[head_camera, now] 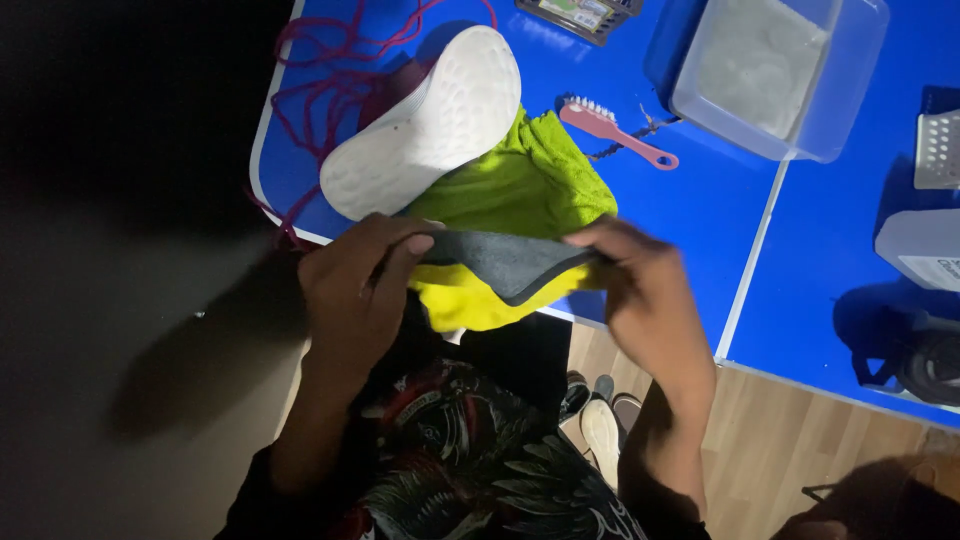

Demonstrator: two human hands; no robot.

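Note:
My left hand (358, 290) and my right hand (640, 285) hold the two ends of a dark grey shoe insole (500, 262), which bends between them just past the near edge of the blue table (700, 210). Under the insole lies a yellow-green cloth (525, 185), partly hanging over the table edge. Behind it a shoe (425, 125) lies tipped over with its white sole facing up. Magenta laces (325, 90) trail across the table to its left.
A pink brush (615, 130) lies right of the shoe. A clear plastic tub (775, 75) stands at the back right. A grey box (925, 245) and a dark object (925, 360) sit at the far right. Below are wood floor and my feet.

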